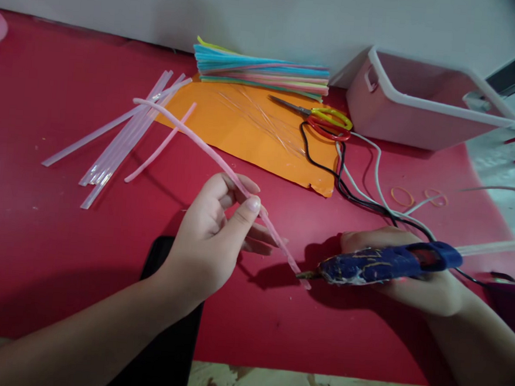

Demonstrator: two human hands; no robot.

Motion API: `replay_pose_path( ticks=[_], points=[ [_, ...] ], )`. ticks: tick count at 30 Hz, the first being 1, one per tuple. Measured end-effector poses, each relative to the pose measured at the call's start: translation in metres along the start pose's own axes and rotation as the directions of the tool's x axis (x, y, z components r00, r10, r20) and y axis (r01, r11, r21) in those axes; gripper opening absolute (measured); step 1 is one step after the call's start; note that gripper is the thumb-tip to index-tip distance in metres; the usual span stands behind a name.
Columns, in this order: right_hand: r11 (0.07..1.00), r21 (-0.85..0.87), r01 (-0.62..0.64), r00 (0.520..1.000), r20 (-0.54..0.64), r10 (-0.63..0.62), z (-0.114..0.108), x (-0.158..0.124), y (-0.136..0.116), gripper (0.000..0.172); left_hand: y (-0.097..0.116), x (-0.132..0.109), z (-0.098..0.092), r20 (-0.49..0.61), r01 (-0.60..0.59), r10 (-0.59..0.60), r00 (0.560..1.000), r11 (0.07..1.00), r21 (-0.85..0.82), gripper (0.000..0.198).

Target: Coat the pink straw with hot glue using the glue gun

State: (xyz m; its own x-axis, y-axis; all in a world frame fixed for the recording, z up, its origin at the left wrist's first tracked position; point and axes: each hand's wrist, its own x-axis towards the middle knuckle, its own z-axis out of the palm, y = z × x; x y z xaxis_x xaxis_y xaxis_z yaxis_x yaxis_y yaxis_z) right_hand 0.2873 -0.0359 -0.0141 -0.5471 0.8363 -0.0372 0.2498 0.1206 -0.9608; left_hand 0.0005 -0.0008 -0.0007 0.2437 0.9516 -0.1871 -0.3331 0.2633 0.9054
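My left hand (217, 231) pinches a long pink pipe cleaner (207, 149) between thumb and fingers. Its lower end slants down to the right, over the red tabletop. My right hand (427, 293) is wrapped round a dark blue hot glue gun (371, 264), whose body is smeared with dried glue. The gun's metal nozzle (308, 275) meets the pipe cleaner near its lower end; whether they touch, I cannot tell. A clear glue stick (496, 246) sticks out of the gun's back. The trigger fingers are mostly hidden.
Clear glue sticks (124, 142) and a short pink pipe cleaner (161, 142) lie left. Behind are an orange envelope (226, 129), colourful pipe cleaners (261, 70), scissors (320, 116) and a pink bin (404, 118). Cords (363, 200) and rubber bands (402, 196) lie right; a black flat object (163, 339) is under my left arm.
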Motion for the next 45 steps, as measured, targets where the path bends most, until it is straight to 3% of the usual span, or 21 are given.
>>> replay_pose_path(
  ticks=[7, 14, 22, 27, 31, 33, 39, 45],
  points=[
    [0.999, -0.035, 0.029, 1.000, 0.005, -0.029, -0.001, -0.002, 0.003, 0.040, -0.002, -0.003, 0.000, 0.101, -0.041, 0.040, 0.994, 0.999, 0.014, 0.010],
    [1.000, 0.008, -0.002, 1.000, 0.004, 0.002, 0.002, -0.001, 0.000, 0.039, 0.001, -0.005, 0.001, 0.098, 0.066, -0.071, 0.993, 0.996, 0.056, 0.011],
    [1.000, 0.026, -0.012, 1.000, -0.005, 0.012, 0.000, -0.001, 0.001, 0.039, -0.001, -0.004, 0.002, 0.065, 0.088, -0.089, 0.994, 0.996, 0.023, 0.011],
    [1.000, 0.010, 0.012, 0.997, -0.077, -0.011, 0.001, -0.001, 0.001, 0.032, 0.000, -0.002, 0.000, 0.040, 0.094, -0.094, 0.995, 0.995, -0.011, 0.013],
    [1.000, -0.018, -0.017, 0.975, -0.224, 0.012, 0.000, -0.007, 0.009, 0.018, 0.002, 0.000, 0.000, 0.016, 0.116, -0.115, 0.993, 0.993, -0.036, 0.016],
    [1.000, -0.022, -0.022, 0.964, -0.265, 0.015, -0.001, -0.009, 0.012, 0.019, 0.003, 0.000, 0.001, 0.014, 0.114, -0.113, 0.993, 0.993, -0.043, 0.017],
    [0.999, -0.002, 0.038, 0.995, -0.088, -0.038, -0.001, -0.004, 0.005, 0.034, 0.004, 0.001, 0.003, -0.018, 0.153, -0.153, 0.988, 0.988, -0.025, 0.023],
    [0.999, 0.046, 0.029, 0.999, -0.032, -0.027, 0.003, 0.002, -0.001, 0.038, -0.001, -0.002, 0.000, 0.040, 0.117, -0.116, 0.992, 0.993, -0.029, 0.021]
  ],
)
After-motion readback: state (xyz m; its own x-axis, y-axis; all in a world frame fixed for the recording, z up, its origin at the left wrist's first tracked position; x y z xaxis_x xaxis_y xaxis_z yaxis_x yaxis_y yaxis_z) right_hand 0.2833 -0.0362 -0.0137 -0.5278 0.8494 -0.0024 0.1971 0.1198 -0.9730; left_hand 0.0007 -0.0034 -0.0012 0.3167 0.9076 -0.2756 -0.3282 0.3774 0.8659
